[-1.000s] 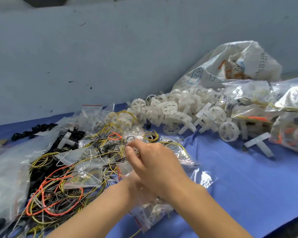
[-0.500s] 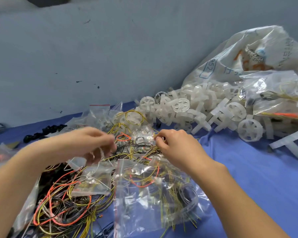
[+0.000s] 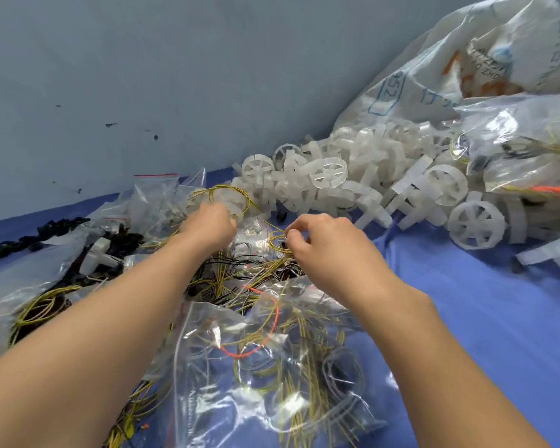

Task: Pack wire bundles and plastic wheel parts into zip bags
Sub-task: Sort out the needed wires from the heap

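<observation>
Both hands have reached farther out since the earlier frame, off the filled zip bag (image 3: 265, 376), which now lies nearest the viewer between the forearms on the blue cloth (image 3: 466, 318), stuffed with yellow, black and orange wire, mouth toward the pile. Just beyond it, right hand (image 3: 324, 247): thumb and forefinger pinch a small coil of yellow wire (image 3: 280, 242), other fingers curled loosely. Left hand (image 3: 209, 226): fingers curled down among clear bags and wire; what it holds, if anything, is hidden, so cannot tell. Larger yellow wire loop (image 3: 227, 197) lies just behind it. Loose wire tangle (image 3: 236, 270) spreads under both wrists and off to the left. Handling judgement: coils light, springy, prone to snag neighbours; take one across the whole loop so strands stay bunched, lift slowly to shake off hangers-on. Bags thin and slippery; hold at the zip edge. Farther out, heap of white plastic wheel parts (image 3: 353, 176) against the wall: rigid, light, easy to grasp by rim or spoke, likely to roll. Beyond, at right, filled bags (image 3: 514, 140) and a large printed sack (image 3: 450, 66).
</observation>
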{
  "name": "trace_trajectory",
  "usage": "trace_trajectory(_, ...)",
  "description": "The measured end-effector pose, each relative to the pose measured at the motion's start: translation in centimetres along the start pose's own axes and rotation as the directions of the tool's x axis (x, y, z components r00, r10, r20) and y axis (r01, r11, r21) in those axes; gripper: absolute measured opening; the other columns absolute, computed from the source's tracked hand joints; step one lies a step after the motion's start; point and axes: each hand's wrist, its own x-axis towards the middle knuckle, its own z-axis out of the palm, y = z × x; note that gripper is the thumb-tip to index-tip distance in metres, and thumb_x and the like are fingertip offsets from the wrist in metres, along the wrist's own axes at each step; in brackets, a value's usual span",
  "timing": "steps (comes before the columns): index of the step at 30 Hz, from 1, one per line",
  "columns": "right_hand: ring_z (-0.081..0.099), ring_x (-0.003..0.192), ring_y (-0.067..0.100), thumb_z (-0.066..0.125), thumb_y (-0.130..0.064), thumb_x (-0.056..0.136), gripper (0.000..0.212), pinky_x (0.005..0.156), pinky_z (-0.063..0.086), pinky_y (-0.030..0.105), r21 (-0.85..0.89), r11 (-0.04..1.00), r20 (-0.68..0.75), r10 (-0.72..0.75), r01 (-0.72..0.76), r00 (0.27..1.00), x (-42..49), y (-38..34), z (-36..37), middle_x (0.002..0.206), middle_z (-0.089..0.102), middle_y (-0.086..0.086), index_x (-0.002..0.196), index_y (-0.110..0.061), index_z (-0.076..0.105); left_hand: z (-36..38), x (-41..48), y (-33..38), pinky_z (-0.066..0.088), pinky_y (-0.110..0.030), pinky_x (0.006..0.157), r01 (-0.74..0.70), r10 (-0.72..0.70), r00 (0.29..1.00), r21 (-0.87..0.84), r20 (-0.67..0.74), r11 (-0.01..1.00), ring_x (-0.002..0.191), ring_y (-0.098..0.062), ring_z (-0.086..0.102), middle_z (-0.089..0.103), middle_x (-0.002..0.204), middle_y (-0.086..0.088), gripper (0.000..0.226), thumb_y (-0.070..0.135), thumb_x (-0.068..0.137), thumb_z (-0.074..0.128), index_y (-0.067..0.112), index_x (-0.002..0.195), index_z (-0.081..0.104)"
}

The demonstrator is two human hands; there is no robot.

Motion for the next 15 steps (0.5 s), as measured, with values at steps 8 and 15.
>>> trace_trajectory(8, 0.060, 0.090, 0.034, 0.039, -0.027, 0.096, 0.029, 0.081, 0.052, 0.043, 0.040, 0.999, -0.047, 0.026, -0.024, 0.999, 0.3, 0.4, -0.3, 0.101, 0.067, 0.006, 0.104, -0.021, 0.067, 0.5, 0.4, -0.3, 0.051, -0.046, 0.083, 0.044, -0.043, 0.999, 0.068, -0.020, 0.997, 0.101, -0.036, 0.057, 0.054, 0.119, -0.016, 0.033, 0.027, 0.096, 0.041, 0.006, 0.119, 0.051)
trace_trajectory(15, 0.061, 0.094, 0.035, 0.039, -0.030, 0.096, 0.030, 0.081, 0.052, 0.043, 0.010, 0.997, -0.033, -0.080, 0.080, 0.996, -0.4, -2.6, 0.9, 0.105, 0.068, 0.007, 0.106, -0.022, 0.066, -2.4, -2.7, -6.2, 0.049, -0.038, 0.071, -0.151, 0.153, 0.986, 0.036, -0.068, 0.988, 0.082, -0.028, 0.059, 0.064, 0.091, -0.004, 0.021, 0.028, 0.096, 0.041, 0.017, 0.096, 0.058)
